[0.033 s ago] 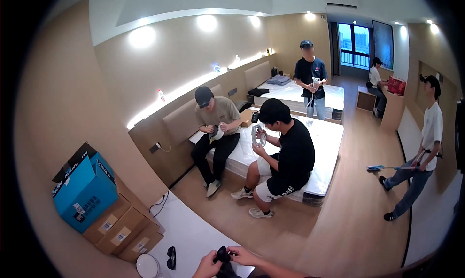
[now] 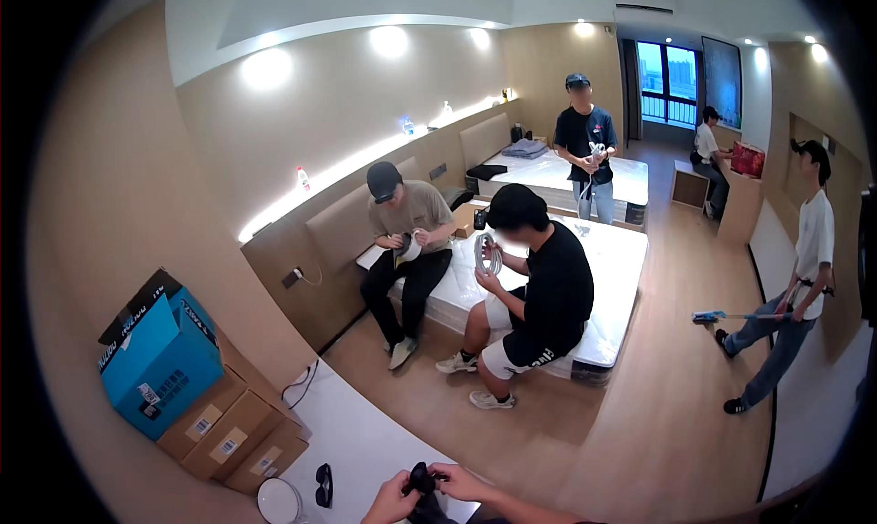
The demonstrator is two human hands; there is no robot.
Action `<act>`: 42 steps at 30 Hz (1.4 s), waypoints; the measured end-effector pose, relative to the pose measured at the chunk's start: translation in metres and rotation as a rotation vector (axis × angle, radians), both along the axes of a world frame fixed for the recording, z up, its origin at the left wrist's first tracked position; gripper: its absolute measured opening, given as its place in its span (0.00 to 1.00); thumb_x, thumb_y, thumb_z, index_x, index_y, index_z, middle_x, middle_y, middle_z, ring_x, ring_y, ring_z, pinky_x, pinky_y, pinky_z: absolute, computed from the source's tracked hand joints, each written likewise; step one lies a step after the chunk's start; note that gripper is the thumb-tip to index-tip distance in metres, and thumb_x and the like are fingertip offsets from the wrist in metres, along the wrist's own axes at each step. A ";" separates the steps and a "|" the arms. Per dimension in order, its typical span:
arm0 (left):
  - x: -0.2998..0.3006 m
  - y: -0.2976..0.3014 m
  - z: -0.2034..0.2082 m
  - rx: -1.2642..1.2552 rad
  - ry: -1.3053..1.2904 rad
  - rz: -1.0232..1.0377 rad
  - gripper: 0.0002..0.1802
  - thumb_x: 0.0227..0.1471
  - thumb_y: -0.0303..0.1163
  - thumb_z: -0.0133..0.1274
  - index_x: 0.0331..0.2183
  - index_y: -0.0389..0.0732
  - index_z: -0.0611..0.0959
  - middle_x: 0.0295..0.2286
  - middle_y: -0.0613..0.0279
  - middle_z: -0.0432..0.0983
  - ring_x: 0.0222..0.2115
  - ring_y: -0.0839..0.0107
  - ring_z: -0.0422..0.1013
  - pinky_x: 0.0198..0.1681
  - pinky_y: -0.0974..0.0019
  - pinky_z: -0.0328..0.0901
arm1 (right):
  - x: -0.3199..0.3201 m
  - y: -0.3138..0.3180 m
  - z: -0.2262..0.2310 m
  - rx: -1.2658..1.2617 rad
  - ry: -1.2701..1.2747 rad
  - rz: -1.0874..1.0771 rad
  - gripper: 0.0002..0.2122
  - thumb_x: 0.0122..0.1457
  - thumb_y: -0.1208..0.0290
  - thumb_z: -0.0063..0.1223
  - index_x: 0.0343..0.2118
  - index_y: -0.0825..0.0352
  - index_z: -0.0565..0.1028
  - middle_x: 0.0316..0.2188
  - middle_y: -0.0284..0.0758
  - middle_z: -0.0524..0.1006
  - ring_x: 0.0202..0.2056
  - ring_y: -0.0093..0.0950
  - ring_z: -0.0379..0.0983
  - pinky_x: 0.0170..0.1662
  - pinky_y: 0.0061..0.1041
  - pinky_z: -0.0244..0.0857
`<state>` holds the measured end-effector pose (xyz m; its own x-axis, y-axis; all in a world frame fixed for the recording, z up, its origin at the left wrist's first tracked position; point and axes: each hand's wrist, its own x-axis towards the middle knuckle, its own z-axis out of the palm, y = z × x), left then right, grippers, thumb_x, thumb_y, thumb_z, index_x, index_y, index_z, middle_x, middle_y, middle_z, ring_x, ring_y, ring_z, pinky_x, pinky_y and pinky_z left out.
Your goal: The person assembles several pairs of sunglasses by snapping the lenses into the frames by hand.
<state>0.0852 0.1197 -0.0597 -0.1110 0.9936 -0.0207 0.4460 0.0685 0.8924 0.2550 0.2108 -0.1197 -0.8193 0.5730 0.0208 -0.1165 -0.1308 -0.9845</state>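
Note:
Low in the head view, both my hands are closed on a black soft-looking item, whose kind I cannot make out. My left hand (image 2: 391, 500) grips it from the left side. The fingers of my right hand (image 2: 454, 479) pinch its right edge. The upper part of the black item (image 2: 421, 477) bulges between the hands, and a dark fold hangs below. Under and beyond them lies a white tabletop (image 2: 352, 423). Black sunglasses (image 2: 324, 486) rest on it, left of my left hand. Beside these stands a round white lidded container or dish (image 2: 278, 501).
Cardboard boxes (image 2: 228, 442) with a blue box (image 2: 164, 369) on top stand at the left. Two people sit on a plastic-covered bed (image 2: 621, 277); one holds a coiled grey cable (image 2: 487, 254). Another person stands behind them. At the right someone holds a blue flat mop (image 2: 708, 317).

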 end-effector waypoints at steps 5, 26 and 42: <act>-0.012 -0.001 -0.013 -0.187 -0.131 -0.094 0.20 0.50 0.34 0.63 0.41 0.34 0.77 0.37 0.60 0.77 0.39 0.76 0.72 0.45 0.71 0.66 | -0.001 -0.012 -0.036 -0.173 -0.013 -0.214 0.09 0.61 0.78 0.47 0.44 0.73 0.72 0.32 0.38 0.79 0.30 0.25 0.77 0.37 0.26 0.73; -0.018 -0.025 -0.028 0.158 -1.071 0.419 0.08 0.56 0.30 0.52 0.39 0.40 0.78 0.37 0.61 0.78 0.41 0.67 0.72 0.48 0.60 0.64 | -0.013 -0.009 0.002 -0.510 0.242 0.260 0.18 0.65 0.66 0.49 0.56 0.64 0.67 0.48 0.33 0.73 0.50 0.27 0.71 0.46 0.26 0.68; -0.001 -0.004 -0.039 0.128 -1.346 0.367 0.13 0.62 0.39 0.44 0.35 0.38 0.74 0.34 0.56 0.74 0.37 0.62 0.72 0.45 0.56 0.67 | -0.002 -0.002 -0.004 -0.365 0.229 0.076 0.09 0.66 0.74 0.42 0.44 0.72 0.71 0.40 0.44 0.75 0.42 0.34 0.74 0.44 0.31 0.70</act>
<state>0.0843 0.1152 -0.0987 -0.3292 0.9158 -0.2300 -0.7717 -0.1205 0.6244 0.2530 0.2087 -0.1238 -0.8570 0.5152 0.0141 -0.3032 -0.4820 -0.8220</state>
